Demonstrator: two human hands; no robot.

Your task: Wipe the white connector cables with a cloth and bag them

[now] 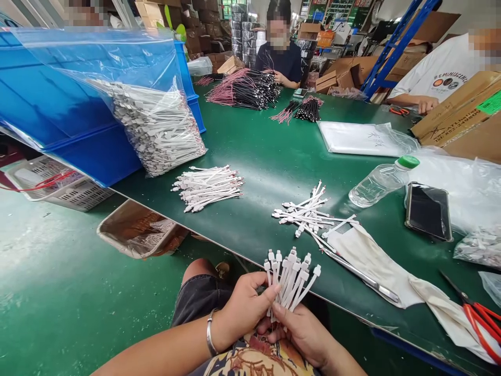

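Note:
A fanned bunch of short white cables (291,274) with small plugs pointing up is held just off the table's near edge. My left hand (248,303) closes on the bunch from the left, thumb across the cables. From below and right, my right hand (299,324) grips their lower ends, its fingers partly hidden. Beyond the hands lies a loose, crossed pile of white cables (305,211). Farther left, a neater pile of white cables (211,188) rests on the green table (250,230).
A clear bag of white cables (160,130) leans on blue bins (70,104). To the right are a water bottle (379,183), a phone (428,211), tweezers (364,277), white cloth (376,261) and red-handled scissors (481,324). A person (279,57) sits across, handling black-and-pink wires (246,89).

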